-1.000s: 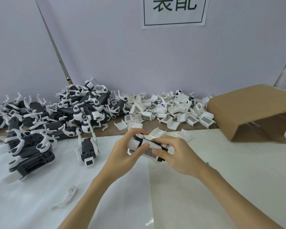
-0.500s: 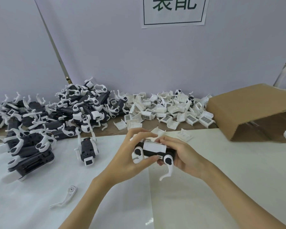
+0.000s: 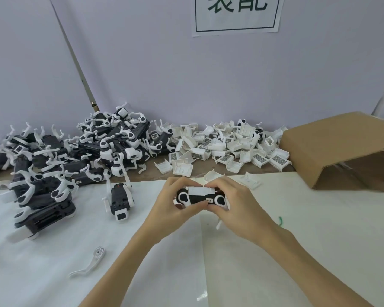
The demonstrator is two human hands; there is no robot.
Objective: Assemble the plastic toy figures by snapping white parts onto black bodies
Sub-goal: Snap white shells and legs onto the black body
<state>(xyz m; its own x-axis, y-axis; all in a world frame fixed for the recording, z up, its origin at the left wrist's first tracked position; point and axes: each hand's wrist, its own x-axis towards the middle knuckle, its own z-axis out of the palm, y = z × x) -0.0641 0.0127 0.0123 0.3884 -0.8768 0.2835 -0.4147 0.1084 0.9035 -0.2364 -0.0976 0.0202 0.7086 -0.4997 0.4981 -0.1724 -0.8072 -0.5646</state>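
A black toy body with a white cover part on its top and round white-and-black joints at both ends is held level above the table's middle. My left hand grips its left end, thumb under the front edge. My right hand grips its right end, fingers curled over the top. A white leg of the toy pokes down below my right hand. A pile of white cover parts lies behind my hands. Black bodies with white legs are heaped at the left.
One toy figure lies alone left of my hands. A loose white leg lies near the front left. An open cardboard box lies on its side at the right. A wall closes off the back.
Both hands turned the toy from a slanted pose to level, side facing me, and drew closer together over the white cover part on top.
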